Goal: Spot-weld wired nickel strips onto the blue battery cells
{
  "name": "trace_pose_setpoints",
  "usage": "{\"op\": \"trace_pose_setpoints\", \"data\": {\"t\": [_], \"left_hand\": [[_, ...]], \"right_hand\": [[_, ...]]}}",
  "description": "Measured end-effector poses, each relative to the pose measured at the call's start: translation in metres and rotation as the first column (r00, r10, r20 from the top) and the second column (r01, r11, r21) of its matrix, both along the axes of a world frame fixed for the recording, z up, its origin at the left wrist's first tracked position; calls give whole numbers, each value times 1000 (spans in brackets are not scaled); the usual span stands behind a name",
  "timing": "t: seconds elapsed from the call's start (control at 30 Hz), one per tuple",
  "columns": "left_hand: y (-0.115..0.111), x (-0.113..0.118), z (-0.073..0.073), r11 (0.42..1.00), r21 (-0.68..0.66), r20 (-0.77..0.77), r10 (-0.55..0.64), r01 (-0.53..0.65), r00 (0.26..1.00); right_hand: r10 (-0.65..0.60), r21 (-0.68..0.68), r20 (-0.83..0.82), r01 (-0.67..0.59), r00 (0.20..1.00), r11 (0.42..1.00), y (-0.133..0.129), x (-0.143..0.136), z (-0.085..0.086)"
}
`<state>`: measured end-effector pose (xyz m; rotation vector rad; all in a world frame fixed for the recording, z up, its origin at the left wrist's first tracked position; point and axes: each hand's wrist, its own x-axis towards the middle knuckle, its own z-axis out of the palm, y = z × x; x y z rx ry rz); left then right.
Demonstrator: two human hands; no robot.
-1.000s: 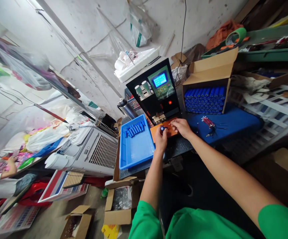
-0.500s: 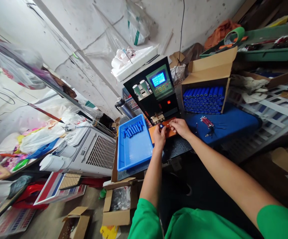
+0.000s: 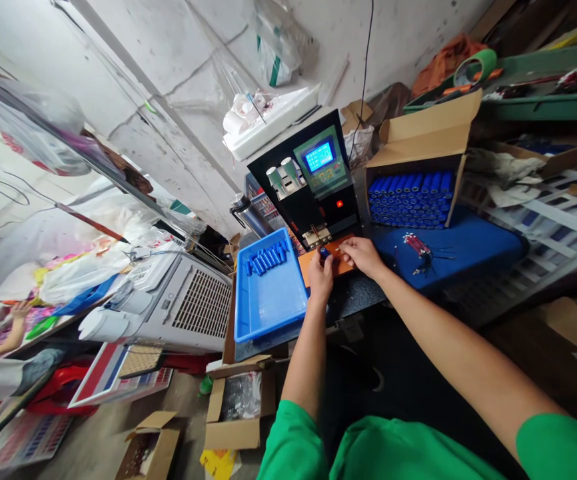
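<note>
A blue cylindrical battery cell (image 3: 324, 253) is gripped in my left hand (image 3: 321, 277), fingers closed round it, just below the electrode tips of a black spot welder (image 3: 329, 195). My right hand (image 3: 362, 257) is pinched close beside it, over the orange board (image 3: 339, 268); what its fingertips hold is too small to make out. To the left, a blue tray (image 3: 242, 320) carries a row of blue cells (image 3: 268, 258). Red and black wire leads (image 3: 418, 247) lie in a bunch on the blue surface right of my right hand.
An open cardboard box (image 3: 418, 143) packed with blue cells stands right of the welder. A metal flask (image 3: 251, 215) is behind the tray. A grey air cooler (image 3: 188, 303) stands at left. Green tape (image 3: 483, 65) rests by a green tray (image 3: 558, 110). Another person's arm (image 3: 12, 333) shows far left.
The cell in my left hand shows more plainly below the welder tips. My right hand stays pinched in nearly the same place. Far left, the other person's hand has risen.
</note>
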<state>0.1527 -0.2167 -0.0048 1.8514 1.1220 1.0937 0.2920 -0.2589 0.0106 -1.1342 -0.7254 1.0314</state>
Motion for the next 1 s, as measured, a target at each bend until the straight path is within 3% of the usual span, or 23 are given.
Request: {"op": "trace_pose_setpoints", "data": {"t": [0.37, 0.67, 1.0], "left_hand": [[-2, 4, 7, 998, -60, 133, -28, 36, 991], [-2, 3, 0, 999, -31, 77, -22, 25, 997], [-8, 4, 6, 999, -21, 100, -40, 43, 994]], "right_hand": [[-18, -9, -2, 18, 1000, 1000, 1, -1, -2], [-6, -26, 10, 6, 1000, 1000, -1, -2, -1], [-41, -21, 61, 43, 997, 999, 3, -16, 16]]}}
